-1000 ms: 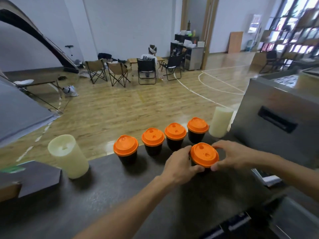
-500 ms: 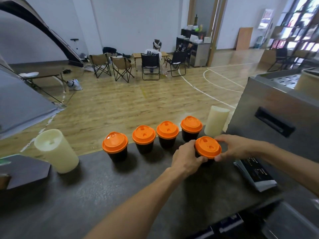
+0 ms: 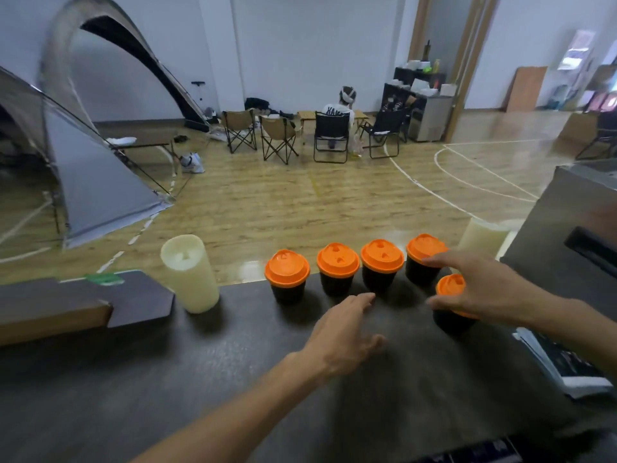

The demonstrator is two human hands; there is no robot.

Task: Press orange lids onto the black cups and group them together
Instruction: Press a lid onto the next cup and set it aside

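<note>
Several black cups with orange lids stand in a row along the far edge of the dark counter (image 3: 200, 389), from the leftmost cup (image 3: 287, 275) to the rightmost cup (image 3: 421, 259). A fifth lidded cup (image 3: 450, 289) stands just in front of the row's right end. My right hand (image 3: 484, 285) lies over its lid with fingers spread, the thumb at the lid's near-left rim and the index finger reaching over the rightmost cup. My left hand (image 3: 344, 332) hovers open above the counter in front of the row, touching no cup.
A cream cylinder (image 3: 190, 272) stands left of the row and another cream cylinder (image 3: 480, 237) behind its right end. A steel machine (image 3: 567, 248) walls off the right side. A booklet (image 3: 567, 365) lies at right; a dark board (image 3: 133, 302) at left.
My left hand has let go of the fifth cup and drawn back to the left. My right hand has spread over the lid. The view has swung to the left.
</note>
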